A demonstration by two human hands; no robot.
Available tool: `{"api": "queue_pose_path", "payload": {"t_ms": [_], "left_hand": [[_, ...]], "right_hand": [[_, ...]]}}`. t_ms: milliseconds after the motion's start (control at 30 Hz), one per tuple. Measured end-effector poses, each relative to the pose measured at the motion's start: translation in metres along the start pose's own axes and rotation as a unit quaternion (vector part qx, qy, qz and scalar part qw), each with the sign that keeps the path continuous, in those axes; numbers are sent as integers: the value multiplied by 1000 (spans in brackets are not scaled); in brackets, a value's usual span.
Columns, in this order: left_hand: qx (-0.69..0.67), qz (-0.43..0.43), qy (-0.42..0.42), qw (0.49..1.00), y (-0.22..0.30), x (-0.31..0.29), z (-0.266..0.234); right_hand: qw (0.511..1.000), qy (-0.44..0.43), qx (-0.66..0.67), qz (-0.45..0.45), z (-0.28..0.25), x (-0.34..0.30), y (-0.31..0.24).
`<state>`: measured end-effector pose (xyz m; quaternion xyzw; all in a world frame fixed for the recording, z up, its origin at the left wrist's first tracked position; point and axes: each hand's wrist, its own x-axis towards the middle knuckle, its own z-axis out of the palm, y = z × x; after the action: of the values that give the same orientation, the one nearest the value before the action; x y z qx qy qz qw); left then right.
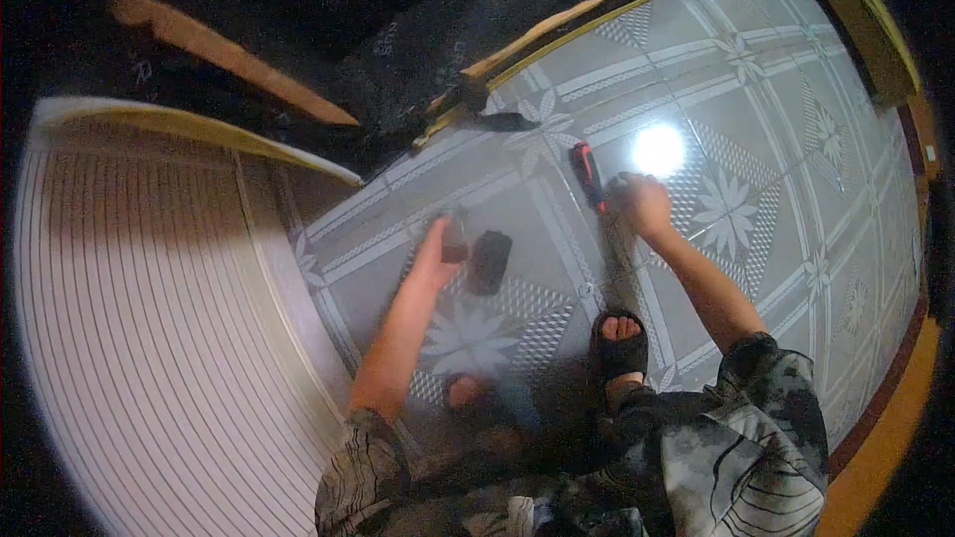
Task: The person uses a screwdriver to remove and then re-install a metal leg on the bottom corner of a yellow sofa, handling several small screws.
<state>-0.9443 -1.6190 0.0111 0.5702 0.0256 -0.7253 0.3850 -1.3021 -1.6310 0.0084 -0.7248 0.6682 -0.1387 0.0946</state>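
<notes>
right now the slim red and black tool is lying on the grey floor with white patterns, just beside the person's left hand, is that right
Not quite: the hand is wrong. In the head view, the slim red and black tool lies on the grey floor with white patterns just beside the person's right hand, not the left hand.

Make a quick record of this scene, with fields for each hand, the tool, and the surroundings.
Left hand: at a blurred dark thing, kind unclear; the left hand is over the floor
Right hand: low, right of the tool; the right hand is blurred, grip unclear
Tool: red-and-black tool
Nearby: dark block, right of the left hand
Floor: patterned tiles
Left side: striped panel
</notes>
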Motion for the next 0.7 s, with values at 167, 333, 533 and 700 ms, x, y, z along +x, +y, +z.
{"api": "queue_pose_path", "payload": {"t_ms": [167, 333, 533, 700], "left_hand": [[-82, -4, 5, 997, 1, 2, 11], [-205, 9, 11, 979, 7, 10, -9], [-255, -29, 8, 966, 17, 23, -21], [-144, 3, 38, 989, 13, 15, -27]], "right_hand": [[999, -22, 16, -26, 21, 4, 35], [993, -76, 27, 85, 15, 11, 16], [999, -9, 29, 21, 7, 9, 11], [990, 29, 134, 9, 2, 11, -12]]}}
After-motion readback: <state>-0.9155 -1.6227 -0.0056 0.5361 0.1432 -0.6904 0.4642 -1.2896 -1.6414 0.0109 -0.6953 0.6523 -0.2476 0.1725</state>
